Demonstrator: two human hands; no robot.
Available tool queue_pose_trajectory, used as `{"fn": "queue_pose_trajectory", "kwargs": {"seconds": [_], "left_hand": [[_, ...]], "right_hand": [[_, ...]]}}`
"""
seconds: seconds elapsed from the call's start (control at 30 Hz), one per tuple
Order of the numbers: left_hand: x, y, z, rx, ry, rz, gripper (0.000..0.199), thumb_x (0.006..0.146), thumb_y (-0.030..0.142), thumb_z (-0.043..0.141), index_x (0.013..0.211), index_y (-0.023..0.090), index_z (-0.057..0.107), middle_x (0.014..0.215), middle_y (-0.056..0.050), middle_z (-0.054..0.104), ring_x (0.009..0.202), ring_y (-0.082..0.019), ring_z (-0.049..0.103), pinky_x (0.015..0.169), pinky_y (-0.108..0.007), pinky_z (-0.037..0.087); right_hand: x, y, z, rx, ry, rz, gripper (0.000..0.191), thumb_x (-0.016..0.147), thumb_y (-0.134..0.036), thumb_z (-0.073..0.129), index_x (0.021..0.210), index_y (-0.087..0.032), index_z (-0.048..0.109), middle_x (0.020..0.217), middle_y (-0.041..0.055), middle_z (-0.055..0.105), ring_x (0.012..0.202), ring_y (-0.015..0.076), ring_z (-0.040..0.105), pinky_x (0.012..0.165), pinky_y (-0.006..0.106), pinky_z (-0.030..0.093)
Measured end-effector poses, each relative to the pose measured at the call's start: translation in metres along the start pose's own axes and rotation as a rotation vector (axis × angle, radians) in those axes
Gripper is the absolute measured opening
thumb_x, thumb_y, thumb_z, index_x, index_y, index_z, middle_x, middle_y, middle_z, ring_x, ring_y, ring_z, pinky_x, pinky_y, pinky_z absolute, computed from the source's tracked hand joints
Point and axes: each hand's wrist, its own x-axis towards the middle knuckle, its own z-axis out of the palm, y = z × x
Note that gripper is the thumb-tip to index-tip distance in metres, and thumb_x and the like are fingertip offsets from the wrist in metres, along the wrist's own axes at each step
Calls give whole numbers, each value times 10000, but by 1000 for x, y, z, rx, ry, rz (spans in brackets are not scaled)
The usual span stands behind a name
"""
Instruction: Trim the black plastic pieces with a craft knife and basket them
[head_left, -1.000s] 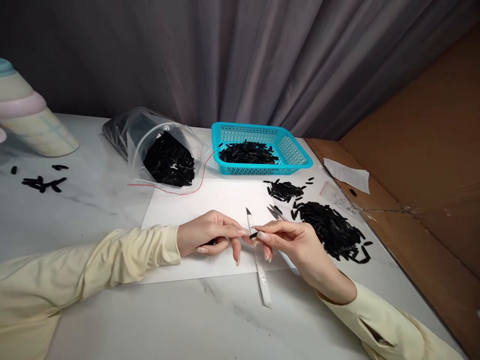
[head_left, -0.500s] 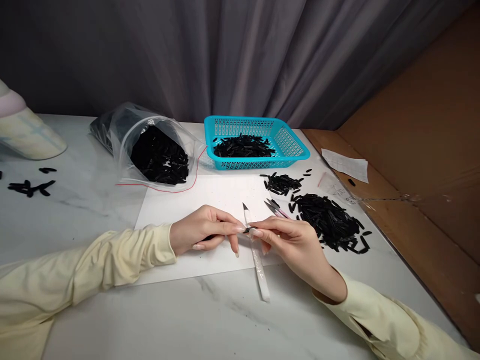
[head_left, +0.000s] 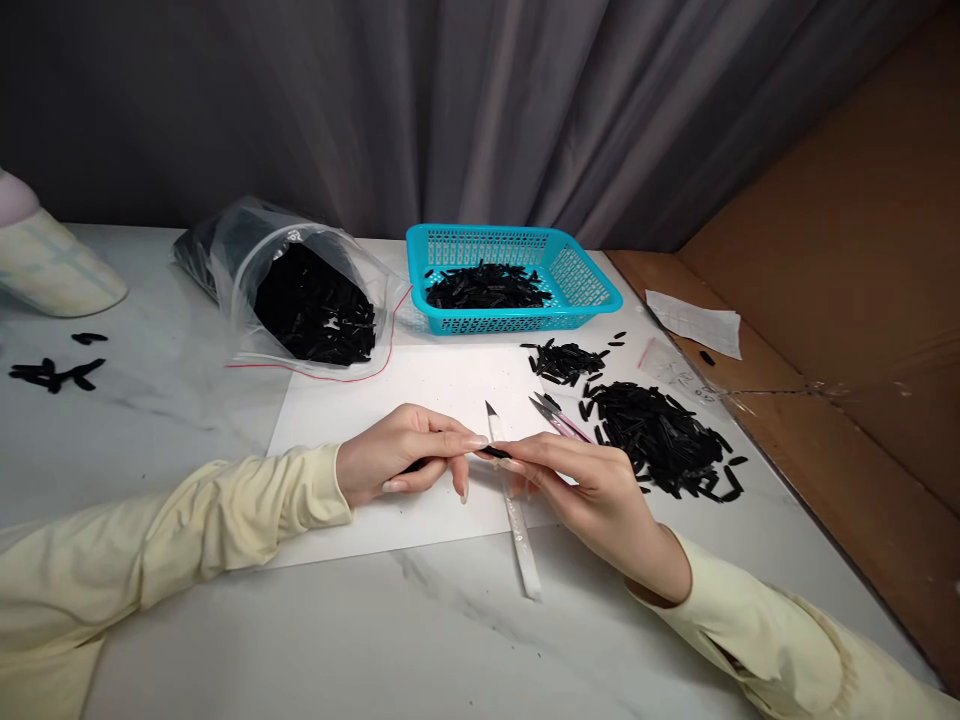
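Observation:
Between the fingertips of my left hand [head_left: 412,450] and my right hand [head_left: 585,475] is a small, slim black piece [head_left: 495,452]. Both hands pinch it, one at each end, above a white sheet of paper [head_left: 360,520]. More black shows under the curled fingers of my left hand, mostly hidden. A craft knife [head_left: 519,540] with a pale handle lies beneath the fingers, its dark pointed blade facing away from me. Beyond my right hand rest small scissors [head_left: 561,418] with pinkish handles, blades pointing left.
A blue plastic basket [head_left: 517,322] and an unsealed zip bag [head_left: 238,335] hold many black pieces. Heaps of black pieces [head_left: 660,440] lie at right, a few loose ones [head_left: 56,375] at left. A pale bottle [head_left: 56,265] lies far left; cardboard [head_left: 847,330] borders the right.
The black piece now shows more plainly between my fingertips, which have shifted slightly on it. The whole view has moved a little; both hands stay in nearly the same place.

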Motion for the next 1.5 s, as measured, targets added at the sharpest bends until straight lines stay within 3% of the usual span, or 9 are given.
{"fn": "queue_pose_trajectory", "kwargs": {"seconds": [0.2, 0.33, 0.47, 0.77, 0.9, 1.07, 1.23, 1.37, 1.5], "left_hand": [[-1, 0, 1, 38, -3, 2, 357, 829, 308, 564, 552, 89, 616, 288, 61, 370, 232, -2, 213, 302, -187, 84], [-1, -1, 1, 35, -3, 6, 343, 823, 306, 570, 565, 83, 611, 349, 33, 470, 235, 7, 230, 302, -184, 88], [-1, -2, 0, -2, 20, -2, 183, 796, 261, 594, 762, 95, 663, 499, 0, 604, 244, 10, 276, 295, -170, 103], [1, -1, 0, -23, 56, -10, 158, 765, 221, 607, 857, 113, 678, 462, 7, 587, 236, 5, 272, 297, -168, 98], [0, -3, 2, -20, 99, 9, 174, 760, 232, 624, 877, 114, 678, 444, 22, 567, 237, 7, 267, 313, -176, 111], [-2, -3, 6, -4, 138, 26, 177, 751, 245, 636, 852, 105, 677, 438, 24, 564, 232, 10, 270, 314, -175, 112], [-2, -2, 8, 17, 146, 28, 194, 758, 222, 617, 884, 89, 680, 433, 23, 560, 229, 12, 273, 313, -178, 104], [-2, -3, 6, 11, 118, 45, 198, 771, 218, 598, 901, 93, 677, 430, 22, 563, 232, 12, 277, 321, -180, 122], [-2, -4, 4, 16, 88, 75, 221, 787, 226, 588, 974, 116, 629, 478, 13, 606, 233, 15, 273, 324, -171, 132]], "right_hand": [[0, -1, 1, -22, 6, -13, 245, 837, 1, 474, 971, -114, 643, 697, 29, 651, 600, 93, 594, 572, 194, 468], [1, -2, 2, -28, 16, -33, 255, 857, -31, 451, 981, -149, 640, 707, 24, 654, 605, 103, 601, 566, 206, 475], [1, -3, 1, -24, 16, -6, 267, 849, -38, 476, 1021, -159, 640, 708, 24, 663, 619, 113, 617, 573, 212, 487], [4, -8, 0, -1, 28, 73, 227, 835, -78, 530, 1000, -152, 669, 696, 34, 684, 606, 128, 636, 578, 235, 511], [5, -11, 4, 112, 57, 194, 212, 829, -110, 547, 972, -183, 686, 695, 18, 705, 591, 130, 659, 581, 236, 559], [7, -13, 9, 444, 41, 482, 177, 801, -171, 596, 955, -161, 682, 783, 39, 725, 678, 166, 703, 654, 251, 607], [8, -13, 9, 655, 65, 571, 186, 754, -192, 653, 937, -162, 646, 867, 46, 727, 766, 196, 703, 741, 281, 602], [8, -12, 8, 608, 61, 595, 225, 748, -184, 659, 968, -166, 616, 887, 51, 726, 811, 210, 695, 768, 308, 593], [6, -12, 6, 419, 45, 500, 249, 773, -154, 624, 1019, -190, 618, 906, 38, 720, 835, 216, 690, 787, 319, 585]]}}
